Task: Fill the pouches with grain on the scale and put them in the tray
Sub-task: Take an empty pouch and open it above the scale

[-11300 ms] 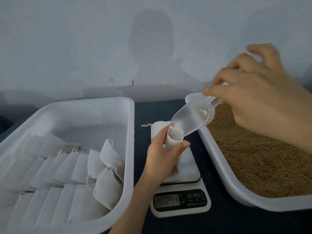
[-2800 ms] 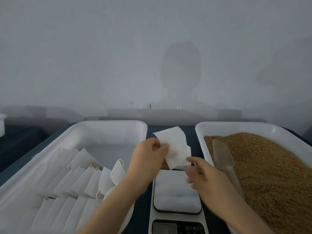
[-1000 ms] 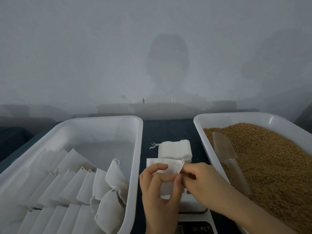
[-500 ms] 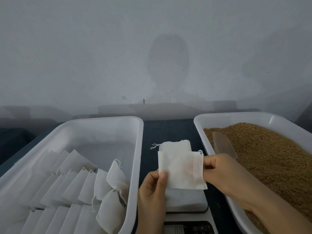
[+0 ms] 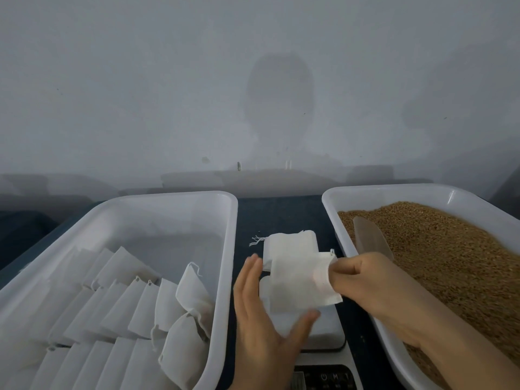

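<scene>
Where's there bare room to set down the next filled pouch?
Bare floor in the far half of the left tray, between its back wall and the pouch rows. Also the table strip between the trays, beyond the empty pouch stack. Crowded: its near half.

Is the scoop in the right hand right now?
No, the scoop lies on the grain, while the right hand pinches a flat pouch.

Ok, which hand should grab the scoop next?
Probably the right hand: it is beside the scoop in the grain tray, though it pinches the pouch. The open left hand sits by the pouch and could take it over.
</scene>
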Demonstrator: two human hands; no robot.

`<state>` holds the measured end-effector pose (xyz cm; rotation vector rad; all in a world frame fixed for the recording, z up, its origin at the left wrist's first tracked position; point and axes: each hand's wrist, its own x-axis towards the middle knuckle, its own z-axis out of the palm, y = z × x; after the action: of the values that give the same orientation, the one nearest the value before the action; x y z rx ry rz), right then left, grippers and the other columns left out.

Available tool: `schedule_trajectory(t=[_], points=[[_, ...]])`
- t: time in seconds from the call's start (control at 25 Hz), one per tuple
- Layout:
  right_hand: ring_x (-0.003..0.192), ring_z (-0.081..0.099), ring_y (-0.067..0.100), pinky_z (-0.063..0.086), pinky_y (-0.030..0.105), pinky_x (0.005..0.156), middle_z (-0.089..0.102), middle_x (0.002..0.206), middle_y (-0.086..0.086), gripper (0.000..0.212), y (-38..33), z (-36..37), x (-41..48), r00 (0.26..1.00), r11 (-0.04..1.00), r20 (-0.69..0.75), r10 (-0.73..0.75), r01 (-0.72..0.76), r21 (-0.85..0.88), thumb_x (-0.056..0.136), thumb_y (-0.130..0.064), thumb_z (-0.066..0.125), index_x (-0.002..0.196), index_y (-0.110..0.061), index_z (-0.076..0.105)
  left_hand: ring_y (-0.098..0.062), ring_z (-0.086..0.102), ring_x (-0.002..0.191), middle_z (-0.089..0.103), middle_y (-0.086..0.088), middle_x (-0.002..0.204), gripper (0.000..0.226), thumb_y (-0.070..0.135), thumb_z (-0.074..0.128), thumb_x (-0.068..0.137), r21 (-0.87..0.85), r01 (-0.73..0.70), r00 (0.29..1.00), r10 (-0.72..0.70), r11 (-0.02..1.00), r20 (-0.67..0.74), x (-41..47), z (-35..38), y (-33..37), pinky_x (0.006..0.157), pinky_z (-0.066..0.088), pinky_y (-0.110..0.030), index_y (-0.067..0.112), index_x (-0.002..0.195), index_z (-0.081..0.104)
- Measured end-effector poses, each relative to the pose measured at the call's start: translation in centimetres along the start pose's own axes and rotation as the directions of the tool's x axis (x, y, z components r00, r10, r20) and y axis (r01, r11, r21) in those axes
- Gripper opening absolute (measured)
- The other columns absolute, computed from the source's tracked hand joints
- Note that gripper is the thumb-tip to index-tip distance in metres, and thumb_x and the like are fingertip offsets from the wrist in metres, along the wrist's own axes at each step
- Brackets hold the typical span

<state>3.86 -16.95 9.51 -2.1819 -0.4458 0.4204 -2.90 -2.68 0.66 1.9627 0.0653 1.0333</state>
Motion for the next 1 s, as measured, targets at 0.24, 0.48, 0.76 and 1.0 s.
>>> schedule_trajectory(t=[0.24, 0.48, 0.76, 1.0], points=[[0.08, 0.067, 0.024, 0.052, 0.028, 0.071, 0.071, 0.086, 0.01, 0.017, -0.3, 1.1, 0.0, 0.988, 0.996, 0.151, -0.023, 0.035, -0.082, 0.077, -0.035, 0.063, 0.078, -0.023, 0.074, -0.022, 0.042, 0.132, 0.057, -0.006, 0.132, 0.084, 0.067, 0.068, 0.066, 0.311, -0.411, 0.91, 0.37, 0.857, 0.184, 1.7, 0.6, -0.6, 0.103, 0.041, -0.05, 0.017, 0.13, 0.048], [0.05, 0.048, 0.0, 0.037, 0.013, 0.05, 0.062, 0.065, -0.002, 0.021, -0.4, 1.5, -0.2, 0.992, 0.984, 0.076, -0.101, 0.111, -0.136, 0.084, -0.025, 0.062, 0.065, -0.031, 0.067, -0.008, 0.05, 0.113, 0.066, -0.004, 0.114, 0.071, 0.043, 0.088, 0.058, 0.217, -0.317, 0.937, 0.271, 0.923, 0.219, 1.8, 0.0, -1.2, 0.101, 0.038, -0.026, 0.021, 0.119, 0.058], [0.079, 0.065, 0.007, 0.054, 0.022, 0.073, 0.071, 0.09, -0.005, 0.016, -1.1, 2.8, 0.3, 0.995, 0.992, -0.01, -0.101, 0.1, -0.083, 0.087, -0.029, 0.061, 0.09, -0.028, 0.076, 0.0, 0.049, 0.093, 0.05, 0.024, 0.102, 0.08, 0.037, 0.093, 0.042, 0.103, -0.033, 0.99, 0.019, 0.994, 0.139, 1.3, 0.1, 0.0, 0.075, 0.054, -0.033, 0.042, 0.104, 0.041], [0.084, 0.061, -0.001, 0.045, 0.008, 0.066, 0.069, 0.095, -0.013, 0.017, -1.2, 2.7, 0.3, 0.992, 0.987, -0.004, -0.123, 0.122, -0.101, 0.087, -0.029, 0.062, 0.098, -0.034, 0.073, -0.006, 0.053, 0.092, 0.052, 0.021, 0.098, 0.064, 0.049, 0.079, 0.056, 0.27, -0.21, 0.978, 0.198, 0.94, 0.069, 1.5, 0.6, -0.7, 0.074, 0.046, -0.021, 0.029, 0.105, 0.043]])
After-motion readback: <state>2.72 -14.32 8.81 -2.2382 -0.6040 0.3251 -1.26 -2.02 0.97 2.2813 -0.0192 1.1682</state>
